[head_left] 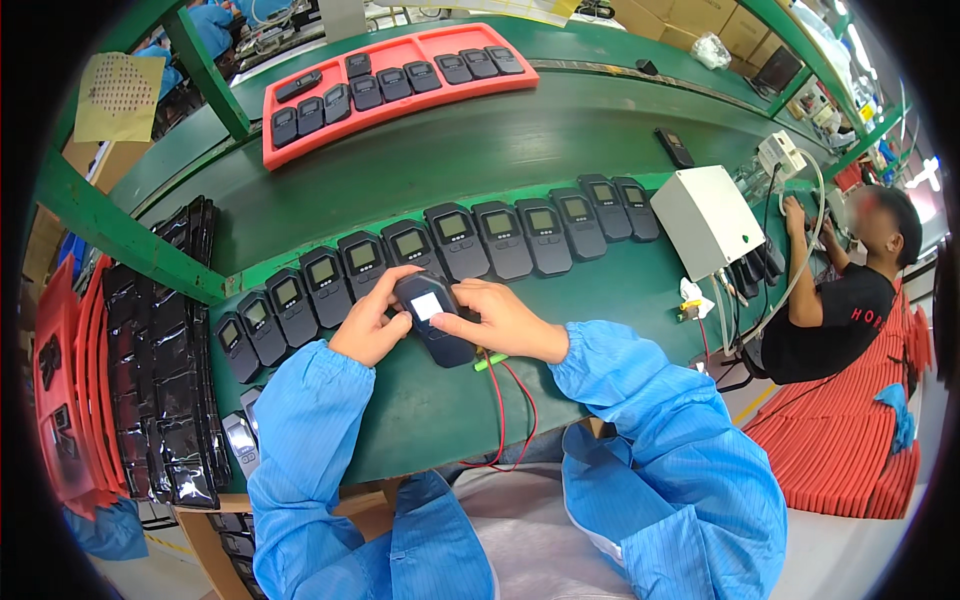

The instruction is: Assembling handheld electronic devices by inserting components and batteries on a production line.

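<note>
Handset (448, 348), dark-cased with a bright white screen (428, 305), is being held in both hands above the bench, just on the near side of a row of similar ones.

Bench (585, 325): green, is stretching beneath the hands and out toward both sides.

Co-worker (835, 320): wearing a black top, is working at the far right, well apart from the handset.

Red tray (425, 47): is lying beyond the bench's far edge, carrying more dark handsets.

White box (705, 215): is standing just beside the right end of the row, with cables near its foot.

Row of handsets (503, 243): is running along the far side of the bench, screens facing up.

Red wire (497, 405): is looping from near the right hand toward the near edge. A green stick (490, 362) is lying by its upper end. Whether the wire is joining the handset, cannot tell.

Grip: left hand (372, 325) is wrapping the case's left edge; right hand (508, 318) is bracing the right edge, its thumb resting just below the screen. Both are curled to the case's width.

Handling (judgement): probably light, stiff, perhaps slightly slick; the screen is looking like the fragile part. Side edges are offering the best hold, keeping pressure off the screen.
</note>
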Demonstrator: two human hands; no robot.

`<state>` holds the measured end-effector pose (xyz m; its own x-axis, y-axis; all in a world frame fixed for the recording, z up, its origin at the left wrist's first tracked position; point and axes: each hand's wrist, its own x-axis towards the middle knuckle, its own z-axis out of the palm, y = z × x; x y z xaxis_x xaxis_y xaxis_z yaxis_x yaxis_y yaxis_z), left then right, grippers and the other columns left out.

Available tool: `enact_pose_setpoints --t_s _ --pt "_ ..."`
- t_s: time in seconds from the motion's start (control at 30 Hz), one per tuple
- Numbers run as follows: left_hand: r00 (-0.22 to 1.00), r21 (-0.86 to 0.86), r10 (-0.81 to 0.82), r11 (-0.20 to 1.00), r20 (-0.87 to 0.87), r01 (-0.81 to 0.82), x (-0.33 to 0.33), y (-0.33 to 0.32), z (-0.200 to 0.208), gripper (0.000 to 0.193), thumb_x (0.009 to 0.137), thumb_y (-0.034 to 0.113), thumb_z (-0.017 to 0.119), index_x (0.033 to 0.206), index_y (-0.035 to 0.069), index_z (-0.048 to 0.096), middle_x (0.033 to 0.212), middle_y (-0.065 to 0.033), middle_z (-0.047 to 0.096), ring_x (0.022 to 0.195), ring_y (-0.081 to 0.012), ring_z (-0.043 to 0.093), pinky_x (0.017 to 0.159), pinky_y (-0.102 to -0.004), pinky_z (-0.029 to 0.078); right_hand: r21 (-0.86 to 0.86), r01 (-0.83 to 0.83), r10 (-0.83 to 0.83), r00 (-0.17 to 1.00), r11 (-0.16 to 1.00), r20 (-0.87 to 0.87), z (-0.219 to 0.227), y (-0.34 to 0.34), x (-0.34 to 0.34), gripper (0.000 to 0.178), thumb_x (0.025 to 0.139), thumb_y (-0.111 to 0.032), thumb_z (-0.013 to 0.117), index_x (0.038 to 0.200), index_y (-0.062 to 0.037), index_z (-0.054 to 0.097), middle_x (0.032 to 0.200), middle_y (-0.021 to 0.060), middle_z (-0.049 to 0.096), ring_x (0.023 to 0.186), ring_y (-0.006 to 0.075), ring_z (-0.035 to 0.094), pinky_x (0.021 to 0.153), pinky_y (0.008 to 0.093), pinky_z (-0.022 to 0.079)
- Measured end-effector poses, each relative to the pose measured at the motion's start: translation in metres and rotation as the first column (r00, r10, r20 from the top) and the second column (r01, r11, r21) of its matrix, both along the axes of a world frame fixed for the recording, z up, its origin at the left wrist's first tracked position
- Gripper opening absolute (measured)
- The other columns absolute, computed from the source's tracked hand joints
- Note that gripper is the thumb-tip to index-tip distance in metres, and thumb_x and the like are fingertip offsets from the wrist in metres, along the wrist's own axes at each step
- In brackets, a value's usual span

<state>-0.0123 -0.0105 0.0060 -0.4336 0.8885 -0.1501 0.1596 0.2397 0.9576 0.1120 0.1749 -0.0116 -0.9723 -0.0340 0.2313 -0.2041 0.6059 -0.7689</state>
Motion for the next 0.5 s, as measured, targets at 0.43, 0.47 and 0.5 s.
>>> enact_pose_setpoints --t_s 0.43,0.47,0.5 --pt "1.0 0.022 0.005 1.0 -0.011 -0.005 0.0021 0.0011 0.0008 0.056 0.081 -0.002 0.043 0.134 0.015 0.036 0.11 -0.0078 0.055 0.093 -0.0131 0.052 0.074 -0.0268 0.047 -0.013 0.003 -0.003 1.0 1.0 0.008 0.0003 0.0002 0.0008 0.036 0.088 -0.037 0.06 0.088 -0.0005 0.063 0.075 0.0128 0.056 0.071 0.0261 0.055 0.062 0.0358 0.043" --pt "1.0 0.022 0.005 1.0 -0.009 -0.005 0.0021 0.0011 0.0007 0.056 0.081 -0.002 0.043 0.134 0.015 0.036 0.11 -0.0079 0.055 0.094 -0.0133 0.052 0.074 -0.0268 0.047 -0.012 0.004 -0.004 1.0 1.0 0.007 0.0002 0.0002 0.0008 0.036 0.088 -0.037 0.06 0.088 -0.0006 0.063 0.075 0.0128 0.056 0.071 0.0261 0.055 0.062 0.0358 0.043" --pt "1.0 0.022 0.005 1.0 -0.009 -0.005 0.0021 0.001 0.0006 0.056 0.081 -0.002 0.043 0.134 0.015 0.036 0.11 -0.0079 0.055 0.094 -0.0133 0.052 0.074 -0.0268 0.047 -0.012 0.004 -0.003 1.0 1.0 0.008 0.0002 0.0002 0.0008 0.036 0.088 -0.037 0.06 0.088 -0.0006 0.063 0.075 0.0128 0.056 0.071 0.0261 0.055 0.062 0.0358 0.043"
